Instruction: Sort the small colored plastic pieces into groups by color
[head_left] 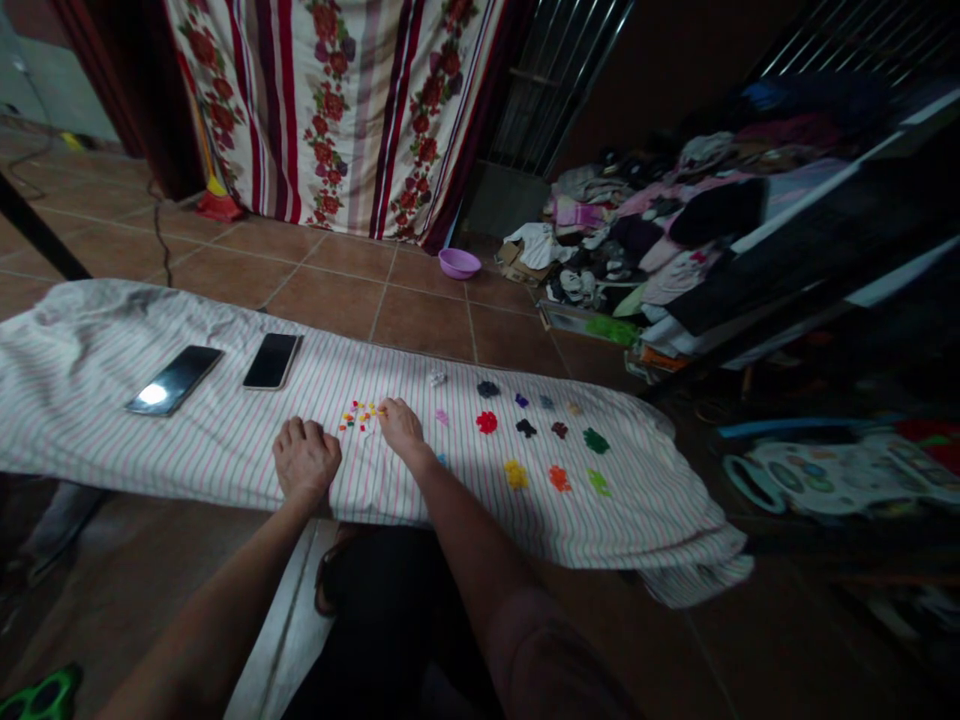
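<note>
On a striped cloth lies a mixed pile of small red, yellow and orange pieces. My right hand touches the pile's right edge, fingertips pinched together; what lies between them is too small to name. My left hand rests on the cloth at the pile's lower left with its fingers curled in, and nothing shows in it. Single-colour heaps spread out to the right, among them red pieces, yellow pieces, orange pieces, dark green pieces and grey pieces.
Two phones lie at the left, one reflecting light and one dark. Beyond the cloth, a purple basin stands on the tiled floor. Heaped clothes fill the back right, and a floral curtain hangs behind.
</note>
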